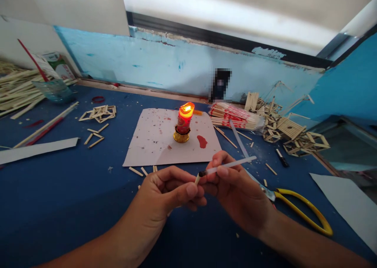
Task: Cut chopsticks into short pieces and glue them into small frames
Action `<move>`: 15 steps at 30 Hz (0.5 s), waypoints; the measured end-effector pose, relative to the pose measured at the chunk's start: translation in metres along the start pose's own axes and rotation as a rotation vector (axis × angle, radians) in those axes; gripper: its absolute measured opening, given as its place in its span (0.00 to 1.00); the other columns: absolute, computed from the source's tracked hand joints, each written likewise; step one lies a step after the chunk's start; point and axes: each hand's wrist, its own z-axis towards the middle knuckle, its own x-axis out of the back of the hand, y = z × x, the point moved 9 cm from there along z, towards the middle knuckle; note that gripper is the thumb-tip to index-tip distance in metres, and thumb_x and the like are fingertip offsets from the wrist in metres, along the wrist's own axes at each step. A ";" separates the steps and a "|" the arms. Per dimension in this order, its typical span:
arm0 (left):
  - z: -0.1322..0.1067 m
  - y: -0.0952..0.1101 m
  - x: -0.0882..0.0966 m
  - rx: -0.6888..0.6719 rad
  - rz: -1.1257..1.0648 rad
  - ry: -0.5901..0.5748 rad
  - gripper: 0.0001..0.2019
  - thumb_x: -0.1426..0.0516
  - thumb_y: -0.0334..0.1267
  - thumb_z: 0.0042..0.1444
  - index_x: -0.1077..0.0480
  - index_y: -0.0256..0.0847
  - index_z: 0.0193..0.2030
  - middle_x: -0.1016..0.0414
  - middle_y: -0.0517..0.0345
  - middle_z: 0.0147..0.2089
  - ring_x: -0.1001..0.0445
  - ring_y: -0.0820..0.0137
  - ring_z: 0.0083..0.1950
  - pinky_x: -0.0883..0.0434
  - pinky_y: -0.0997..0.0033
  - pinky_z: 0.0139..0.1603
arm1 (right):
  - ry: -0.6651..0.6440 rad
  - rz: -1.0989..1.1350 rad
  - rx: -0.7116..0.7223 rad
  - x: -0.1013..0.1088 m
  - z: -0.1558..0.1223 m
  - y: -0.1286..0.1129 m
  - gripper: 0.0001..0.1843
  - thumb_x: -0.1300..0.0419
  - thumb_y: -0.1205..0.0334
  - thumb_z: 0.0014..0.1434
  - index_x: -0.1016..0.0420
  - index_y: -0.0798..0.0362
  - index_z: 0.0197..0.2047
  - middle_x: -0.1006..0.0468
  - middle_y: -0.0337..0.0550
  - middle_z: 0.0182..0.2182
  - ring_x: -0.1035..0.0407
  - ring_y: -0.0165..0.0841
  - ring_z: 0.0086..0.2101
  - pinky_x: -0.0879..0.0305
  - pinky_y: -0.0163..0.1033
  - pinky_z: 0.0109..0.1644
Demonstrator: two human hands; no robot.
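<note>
Blue table (88,193) with lit candle (184,121): nearer you than the candle, your left hand (167,195) pinches a short wooden stick (197,179), your right hand (240,189) a translucent rod (235,163), blackened tip (202,174) at the stick's end. Apparent step: coating that end; the next move likely calls for steady separation.

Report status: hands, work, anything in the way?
Left hand pinching short pale wooden stick. Right hand holding translucent white rod, blackened tip at stick's end. No apparent obstruction: lit red candle beyond, yellow-handled metal scissors beside right forearm.
</note>
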 end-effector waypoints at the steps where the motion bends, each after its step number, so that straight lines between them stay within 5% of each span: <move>1: 0.001 0.000 0.001 0.001 0.004 0.004 0.09 0.24 0.39 0.48 0.18 0.44 0.30 0.15 0.61 0.30 0.18 0.74 0.32 0.25 0.81 0.34 | -0.004 -0.004 0.003 0.000 0.001 0.000 0.07 0.31 0.63 0.62 0.26 0.50 0.38 0.12 0.41 0.33 0.17 0.32 0.36 0.20 0.38 0.44; 15: 0.006 0.005 0.001 -0.030 0.096 0.008 0.08 0.25 0.41 0.50 0.17 0.45 0.29 0.16 0.61 0.28 0.19 0.75 0.33 0.26 0.83 0.35 | 0.027 -0.163 0.142 0.003 -0.004 -0.014 0.05 0.35 0.67 0.67 0.22 0.46 0.40 0.13 0.36 0.36 0.16 0.32 0.38 0.18 0.37 0.45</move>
